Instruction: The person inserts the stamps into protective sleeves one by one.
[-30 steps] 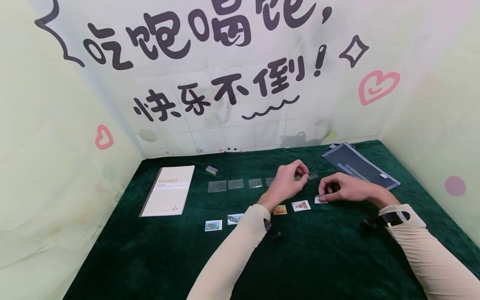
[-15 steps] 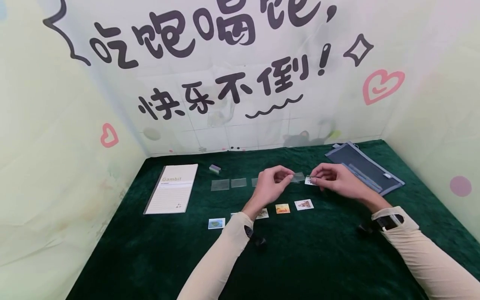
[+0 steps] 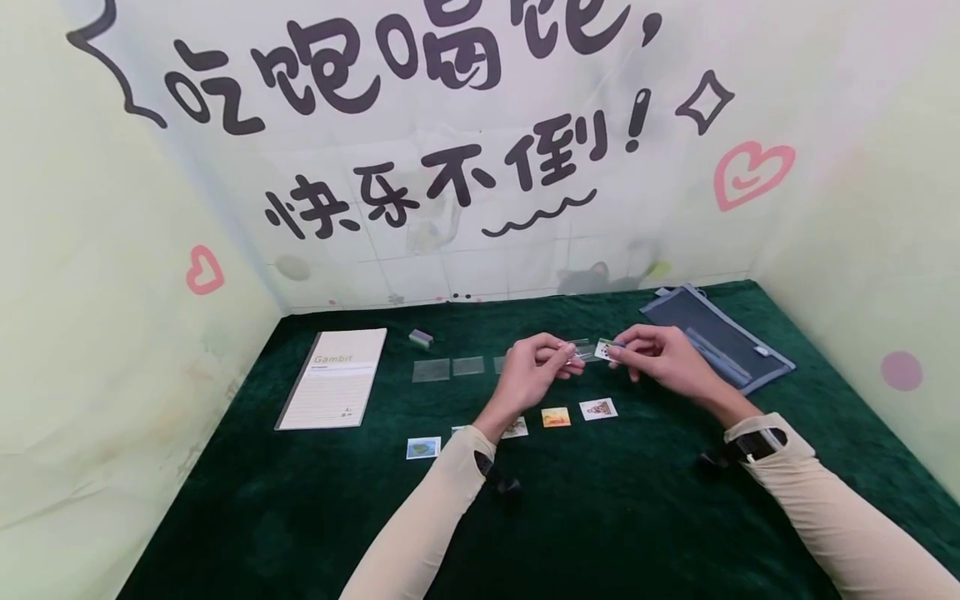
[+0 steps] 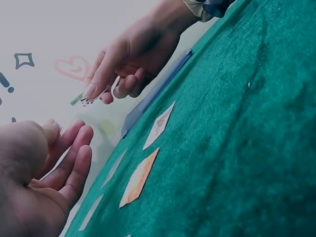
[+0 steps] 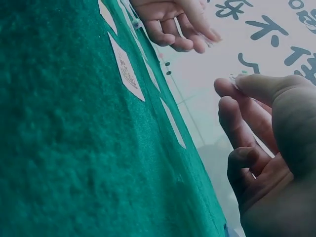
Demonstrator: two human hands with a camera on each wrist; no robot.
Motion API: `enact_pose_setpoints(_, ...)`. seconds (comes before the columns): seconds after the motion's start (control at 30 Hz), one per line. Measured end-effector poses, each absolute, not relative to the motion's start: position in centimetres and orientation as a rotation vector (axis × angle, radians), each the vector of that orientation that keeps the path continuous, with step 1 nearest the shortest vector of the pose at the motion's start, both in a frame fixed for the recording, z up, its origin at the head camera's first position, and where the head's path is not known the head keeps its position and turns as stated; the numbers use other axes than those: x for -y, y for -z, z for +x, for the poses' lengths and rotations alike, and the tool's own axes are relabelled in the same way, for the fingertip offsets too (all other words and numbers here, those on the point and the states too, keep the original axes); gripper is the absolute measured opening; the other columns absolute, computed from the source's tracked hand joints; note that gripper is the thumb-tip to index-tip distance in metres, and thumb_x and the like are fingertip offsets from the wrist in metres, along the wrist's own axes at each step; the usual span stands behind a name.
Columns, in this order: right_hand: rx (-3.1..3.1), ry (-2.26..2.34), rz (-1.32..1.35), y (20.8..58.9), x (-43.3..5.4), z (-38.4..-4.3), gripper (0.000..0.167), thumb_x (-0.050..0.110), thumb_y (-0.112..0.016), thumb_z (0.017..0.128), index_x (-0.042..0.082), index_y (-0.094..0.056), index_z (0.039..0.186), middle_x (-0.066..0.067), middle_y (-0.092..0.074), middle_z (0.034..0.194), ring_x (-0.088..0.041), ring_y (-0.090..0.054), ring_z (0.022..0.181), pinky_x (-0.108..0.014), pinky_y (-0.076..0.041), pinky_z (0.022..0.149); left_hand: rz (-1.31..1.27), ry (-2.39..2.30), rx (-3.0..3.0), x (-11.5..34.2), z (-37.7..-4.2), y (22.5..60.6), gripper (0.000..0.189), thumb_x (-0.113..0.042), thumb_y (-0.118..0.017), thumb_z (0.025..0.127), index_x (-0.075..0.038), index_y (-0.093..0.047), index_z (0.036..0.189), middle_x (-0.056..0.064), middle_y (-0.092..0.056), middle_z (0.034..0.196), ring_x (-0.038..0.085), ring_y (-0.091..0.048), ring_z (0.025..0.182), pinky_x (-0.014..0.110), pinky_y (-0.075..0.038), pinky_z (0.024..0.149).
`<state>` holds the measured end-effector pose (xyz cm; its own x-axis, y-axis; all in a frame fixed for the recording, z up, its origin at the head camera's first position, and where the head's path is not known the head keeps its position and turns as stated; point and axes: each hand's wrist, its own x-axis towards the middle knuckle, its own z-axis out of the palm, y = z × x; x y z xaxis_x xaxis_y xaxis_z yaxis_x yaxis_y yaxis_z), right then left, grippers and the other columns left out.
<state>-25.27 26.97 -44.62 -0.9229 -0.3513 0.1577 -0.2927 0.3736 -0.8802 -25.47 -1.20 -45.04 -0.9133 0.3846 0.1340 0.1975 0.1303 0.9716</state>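
Note:
My left hand pinches a small clear plastic sleeve between thumb and forefinger, raised off the cloth. Facing it, my right hand grips a small stamp-like picture card by its edge; black-and-white and green print shows on it. In the left wrist view that card is apart from the left fingertips. More picture cards lie in a row nearer me: a blue-green one, an orange one and a white one with a brown figure. The left forearm partly covers others.
Clear sleeves, such as one at the left, lie in a row behind the cards on the green cloth. A notebook lies left, a small eraser-like block behind, and a blue mesh zip pouch back right.
My right hand has lifted the rightmost card off the cloth and carried it left and up. My left hand has shifted left with a clear sleeve, which now hangs close to the card.

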Motion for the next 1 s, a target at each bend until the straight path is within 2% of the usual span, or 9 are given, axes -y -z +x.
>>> enact_pose_setpoints(0.2,-2.532,1.680,-0.572,44.22,-26.92,-25.11,0.025,0.025,-0.068,0.109,0.004,-0.072,0.122,-0.025,-0.079,0.102,-0.026,-0.066,0.068,-0.037,-0.050,0.065,0.583,-1.863,-2.259,0.91,-25.41,44.96,0.028,-0.035,-0.066,0.109,-0.011,-0.075,0.121,-0.003,-0.085,0.102,0.010,-0.082,0.096,0.027,-0.064,0.089)
enact_pose_setpoints(0.47,-2.502,1.690,-0.575,44.23,-26.89,-25.14,0.021,0.023,-0.069,0.109,0.006,-0.073,0.121,-0.025,-0.079,0.100,-0.025,-0.065,0.067,-0.036,-0.050,0.067,0.577,-1.818,-2.280,0.68,-25.44,45.03,0.028,-0.036,-0.065,0.110,-0.011,-0.076,0.120,-0.007,-0.085,0.097,0.010,-0.081,0.094,0.028,-0.064,0.088)
enact_pose_setpoints(0.67,-2.499,1.683,-0.582,44.15,-26.92,-25.09,0.022,0.022,-0.068,0.109,0.006,-0.073,0.122,-0.025,-0.079,0.101,-0.025,-0.065,0.067,-0.036,-0.052,0.068,0.571,-1.825,-2.273,0.66,-25.53,45.29,0.031,-0.035,-0.066,0.110,-0.007,-0.075,0.122,-0.008,-0.085,0.097,0.009,-0.081,0.094,0.028,-0.065,0.089)
enact_pose_setpoints(1.0,-2.507,1.631,-0.633,44.33,-27.11,-25.09,0.025,0.023,-0.067,0.109,0.004,-0.071,0.124,-0.025,-0.079,0.102,-0.023,-0.066,0.067,-0.034,-0.053,0.067,0.569,-1.834,-2.266,0.73,-25.46,45.52,0.026,-0.036,-0.066,0.109,-0.013,-0.076,0.118,-0.008,-0.085,0.097,0.009,-0.081,0.095,0.028,-0.065,0.089)
